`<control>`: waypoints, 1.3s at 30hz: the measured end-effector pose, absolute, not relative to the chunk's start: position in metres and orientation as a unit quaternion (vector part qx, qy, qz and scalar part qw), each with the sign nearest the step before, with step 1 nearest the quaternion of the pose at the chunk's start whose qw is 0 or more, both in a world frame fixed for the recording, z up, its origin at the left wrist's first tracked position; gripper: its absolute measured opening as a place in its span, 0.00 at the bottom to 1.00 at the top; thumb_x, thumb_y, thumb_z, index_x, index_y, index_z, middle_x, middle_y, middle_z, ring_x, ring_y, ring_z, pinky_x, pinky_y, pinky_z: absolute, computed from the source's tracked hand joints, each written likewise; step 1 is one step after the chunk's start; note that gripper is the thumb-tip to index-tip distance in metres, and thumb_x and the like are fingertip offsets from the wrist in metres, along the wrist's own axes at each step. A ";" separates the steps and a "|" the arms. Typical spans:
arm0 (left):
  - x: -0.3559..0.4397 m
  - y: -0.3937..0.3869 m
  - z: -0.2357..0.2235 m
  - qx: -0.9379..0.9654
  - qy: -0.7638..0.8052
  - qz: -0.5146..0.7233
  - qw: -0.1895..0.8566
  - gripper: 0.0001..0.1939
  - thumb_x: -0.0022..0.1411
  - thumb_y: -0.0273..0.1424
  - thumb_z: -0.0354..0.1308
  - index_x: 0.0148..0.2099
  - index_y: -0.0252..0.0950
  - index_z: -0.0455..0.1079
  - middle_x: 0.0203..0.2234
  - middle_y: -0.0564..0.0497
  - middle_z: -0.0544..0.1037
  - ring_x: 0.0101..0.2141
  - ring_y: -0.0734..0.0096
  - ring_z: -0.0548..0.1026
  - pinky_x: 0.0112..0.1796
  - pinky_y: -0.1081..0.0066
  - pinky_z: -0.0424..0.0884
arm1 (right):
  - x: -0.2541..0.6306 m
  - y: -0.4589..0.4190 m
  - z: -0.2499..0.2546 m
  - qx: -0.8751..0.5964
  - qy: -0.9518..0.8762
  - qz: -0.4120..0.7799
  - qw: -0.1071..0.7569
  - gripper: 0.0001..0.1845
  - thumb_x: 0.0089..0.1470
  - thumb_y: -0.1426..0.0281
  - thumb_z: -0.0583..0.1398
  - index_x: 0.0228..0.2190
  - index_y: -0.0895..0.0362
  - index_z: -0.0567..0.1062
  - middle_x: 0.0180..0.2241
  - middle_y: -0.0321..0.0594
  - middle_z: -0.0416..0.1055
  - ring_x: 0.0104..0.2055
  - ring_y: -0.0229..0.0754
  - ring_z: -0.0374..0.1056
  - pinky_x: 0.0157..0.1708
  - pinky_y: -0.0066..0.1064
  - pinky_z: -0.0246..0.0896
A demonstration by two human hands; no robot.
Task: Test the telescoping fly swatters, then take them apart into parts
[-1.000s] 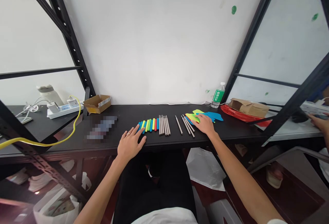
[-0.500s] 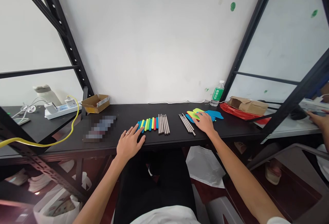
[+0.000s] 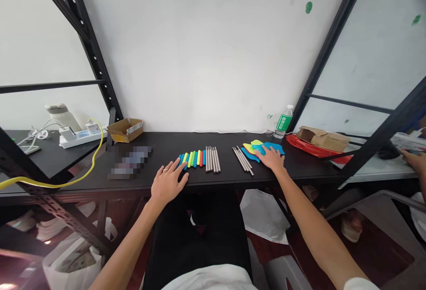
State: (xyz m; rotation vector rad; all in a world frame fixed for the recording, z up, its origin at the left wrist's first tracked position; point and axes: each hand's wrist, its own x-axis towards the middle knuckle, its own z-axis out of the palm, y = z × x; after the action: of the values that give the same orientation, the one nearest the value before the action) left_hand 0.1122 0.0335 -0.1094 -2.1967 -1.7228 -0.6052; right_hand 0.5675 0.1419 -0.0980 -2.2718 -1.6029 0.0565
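Note:
My left hand (image 3: 168, 181) lies with its fingers spread at the left end of a row of coloured sticks (image 3: 193, 159) in blue, yellow, green and red; its fingertips cover the first of them. Right of this row, several grey metal rods (image 3: 212, 160) lie side by side. A second bunch of grey rods (image 3: 243, 160) lies slanted, further right. My right hand (image 3: 272, 159) rests, fingers apart, on flat blue pieces (image 3: 277, 146). Yellow flat pieces (image 3: 255, 143) with a bit of red lie beside its fingers. What is under the palm is hidden.
An open cardboard box (image 3: 125, 130) stands back left, near a blurred item (image 3: 130, 162). A water bottle (image 3: 283, 122) stands back right, by a red bag with a brown paper package (image 3: 322, 138). A yellow cable (image 3: 94, 159) hangs at left. Another person's hand (image 3: 412, 159) shows far right.
My right hand has moved slightly right, from the yellow pieces onto the blue ones, and its fingers have spread. My left hand stays by the coloured sticks. The view has shifted slightly.

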 end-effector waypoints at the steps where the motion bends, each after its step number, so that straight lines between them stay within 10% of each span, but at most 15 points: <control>1: 0.112 0.033 -0.109 -0.761 -0.598 -0.209 0.143 0.27 0.71 0.45 0.42 0.66 0.45 0.64 0.67 0.49 0.62 0.63 0.48 0.64 0.61 0.48 0.59 | 0.565 0.141 -0.100 -0.800 -0.577 0.012 0.165 0.45 0.57 0.37 0.45 0.67 0.48 0.59 0.69 0.48 0.49 0.69 0.69 0.44 0.63 0.63 0.37; 15: 0.113 0.033 -0.109 -0.760 -0.593 -0.218 0.150 0.26 0.70 0.44 0.44 0.65 0.45 0.66 0.66 0.49 0.63 0.62 0.47 0.66 0.60 0.48 0.61 | 0.510 0.111 -0.100 -0.735 -0.660 -0.033 0.152 0.40 0.61 0.40 0.44 0.65 0.46 0.62 0.67 0.45 0.55 0.65 0.62 0.53 0.59 0.53 0.52; 26: 0.113 0.034 -0.110 -0.761 -0.592 -0.218 0.151 0.26 0.70 0.44 0.44 0.65 0.45 0.66 0.66 0.48 0.63 0.62 0.47 0.65 0.60 0.48 0.60 | 0.507 0.105 -0.100 -0.719 -0.650 -0.076 0.235 0.42 0.59 0.40 0.50 0.65 0.53 0.64 0.67 0.51 0.53 0.69 0.71 0.43 0.62 0.65 0.38; 32: 0.112 0.033 -0.112 -0.761 -0.590 -0.226 0.146 0.26 0.71 0.45 0.44 0.65 0.45 0.66 0.66 0.49 0.63 0.62 0.48 0.65 0.60 0.47 0.61 | 0.476 0.052 -0.099 -0.564 -0.741 -0.092 0.353 0.23 0.65 0.56 0.52 0.53 0.53 0.75 0.55 0.46 0.70 0.58 0.52 0.65 0.56 0.42 0.61; 39: 0.112 0.033 -0.112 -0.758 -0.594 -0.224 0.147 0.26 0.71 0.45 0.44 0.65 0.46 0.66 0.66 0.49 0.63 0.62 0.48 0.65 0.60 0.48 0.60 | 0.437 0.012 -0.104 -0.520 -0.796 -0.023 0.310 0.16 0.63 0.61 0.57 0.49 0.50 0.76 0.51 0.42 0.71 0.53 0.50 0.68 0.51 0.41 0.66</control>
State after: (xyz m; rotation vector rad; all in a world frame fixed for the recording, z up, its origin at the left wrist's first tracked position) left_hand 0.1118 0.0326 -0.1121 -2.1822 -1.7098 -0.6434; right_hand 0.4371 0.0121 -0.1038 -1.3727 -2.1019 -0.0596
